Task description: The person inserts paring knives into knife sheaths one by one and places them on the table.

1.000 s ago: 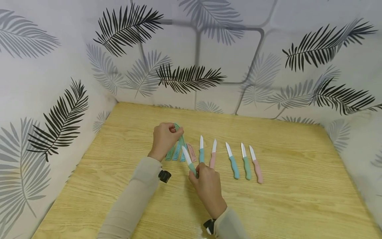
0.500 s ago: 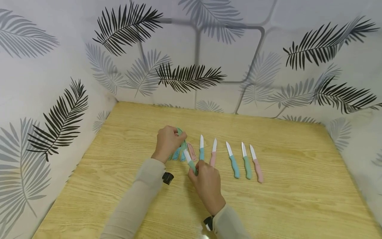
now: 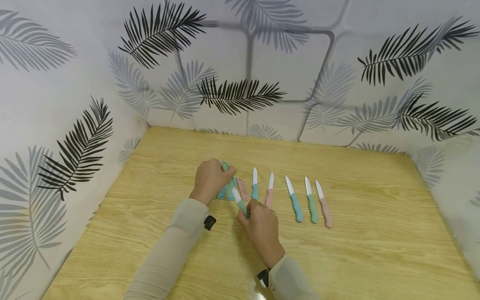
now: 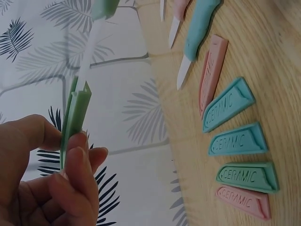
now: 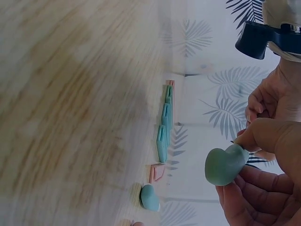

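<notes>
My left hand (image 3: 211, 181) pinches a green blade sheath (image 4: 77, 108) between thumb and fingers, its slotted mouth towards the knife. My right hand (image 3: 262, 231) grips the green handle (image 5: 225, 165) of a paring knife with a white blade (image 4: 89, 52). The blade's tip end lies inside the sheath's mouth, while the part near the handle is bare. Both hands are raised over the table in front of the row of sheaths. In the right wrist view, the left hand appears behind the right one.
Several sheaths marked CERAMIC lie in a row: pink (image 4: 214, 70), blue (image 4: 230, 104), green (image 4: 248, 176) and others. To their right, unsheathed paring knives lie apart, among them a blue one (image 3: 294, 202), a green one (image 3: 312, 204) and a pink one (image 3: 325, 208). A patterned cloth backs the wooden table (image 3: 375, 241).
My left hand has moved right and slightly down, bringing the sheath onto the blade. Less of the white blade shows now. My right hand has stayed nearly still.
</notes>
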Available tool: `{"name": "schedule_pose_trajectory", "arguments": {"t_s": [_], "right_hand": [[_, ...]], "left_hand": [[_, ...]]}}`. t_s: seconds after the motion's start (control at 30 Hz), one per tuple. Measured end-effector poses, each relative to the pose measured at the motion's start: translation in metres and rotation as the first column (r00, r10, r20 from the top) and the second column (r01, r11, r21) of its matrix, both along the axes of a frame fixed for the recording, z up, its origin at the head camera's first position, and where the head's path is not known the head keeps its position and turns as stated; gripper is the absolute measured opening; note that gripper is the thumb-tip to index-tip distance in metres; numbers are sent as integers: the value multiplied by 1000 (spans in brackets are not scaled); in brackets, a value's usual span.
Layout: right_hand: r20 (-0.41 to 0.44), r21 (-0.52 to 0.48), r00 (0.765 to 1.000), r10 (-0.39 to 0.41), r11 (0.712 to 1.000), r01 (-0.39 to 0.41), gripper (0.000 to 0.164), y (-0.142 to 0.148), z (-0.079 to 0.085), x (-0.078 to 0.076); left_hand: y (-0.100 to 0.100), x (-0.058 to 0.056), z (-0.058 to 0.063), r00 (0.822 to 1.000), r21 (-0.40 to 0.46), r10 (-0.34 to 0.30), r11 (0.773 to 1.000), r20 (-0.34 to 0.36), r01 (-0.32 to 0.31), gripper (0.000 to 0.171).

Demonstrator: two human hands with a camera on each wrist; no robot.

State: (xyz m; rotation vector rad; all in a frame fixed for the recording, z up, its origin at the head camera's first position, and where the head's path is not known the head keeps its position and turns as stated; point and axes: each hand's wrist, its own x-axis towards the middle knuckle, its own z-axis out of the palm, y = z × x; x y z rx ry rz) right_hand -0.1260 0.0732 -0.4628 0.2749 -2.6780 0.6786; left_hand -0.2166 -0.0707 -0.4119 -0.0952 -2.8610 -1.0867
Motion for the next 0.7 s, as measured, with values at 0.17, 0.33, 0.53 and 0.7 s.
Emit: {"name": "schedule_pose_trajectory", "arguments": {"t_s": [0.17,0.33,0.53,0.7], "right_hand": [[10,-23,1000,-1,1000,1,20,-1,0,-1],[0,-15,1000,-8,1000,8,21,-1,1,-1],[-13,-11,1000,-13,1000,13,22,1,-2,-3],[3,-20,1000,-17,1000,17,22,1,-3,-6]], "left_hand": [[3,2,-3,999,19,-10,1000,30,9,50],[7,5,-7,999,22,-9,1000,44,8,49],[9,7,-10,994,47,-16,999,109,11,49],[12,7,-13,994,40,-13,999,108,9,50]]}}
